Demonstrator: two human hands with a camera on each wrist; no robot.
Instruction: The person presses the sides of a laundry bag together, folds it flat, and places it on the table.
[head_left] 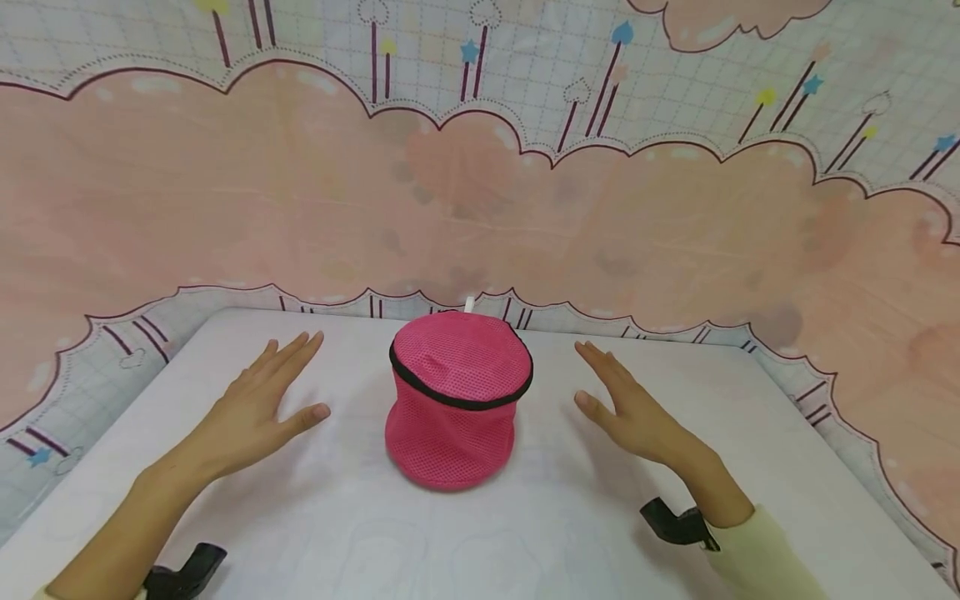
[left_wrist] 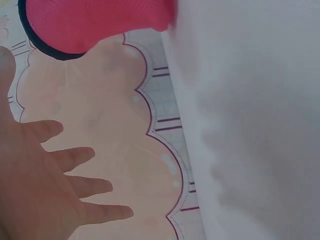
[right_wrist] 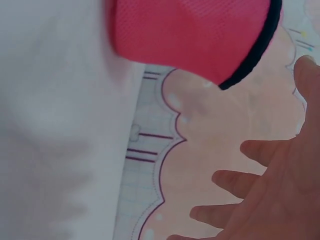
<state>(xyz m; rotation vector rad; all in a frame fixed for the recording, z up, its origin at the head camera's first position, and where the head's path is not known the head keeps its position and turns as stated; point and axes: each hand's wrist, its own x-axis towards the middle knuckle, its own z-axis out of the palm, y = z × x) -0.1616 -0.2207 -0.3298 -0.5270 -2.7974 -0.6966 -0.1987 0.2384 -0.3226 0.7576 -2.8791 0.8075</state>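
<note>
A pink mesh bag [head_left: 450,433], round with black trim around its top edge, stands upright in the middle of the white table. Its sides sag inward a little, and a small white tag [head_left: 469,305] sticks up behind its top. To the left of it, apart from it, my left hand [head_left: 255,412] hovers over the table with straight, spread fingers. My right hand [head_left: 641,417] hovers likewise on the other side, holding nothing. Both wrist views show the bag's side [left_wrist: 100,22] beyond the spread fingers [right_wrist: 235,182].
The white table [head_left: 360,542] reaches back to a patterned cloth [head_left: 337,208] with peach scalloped shapes, which rises behind it and runs along both sides. A black wrist mount [head_left: 183,575] sits at the left wrist, another black mount [head_left: 675,523] at the right.
</note>
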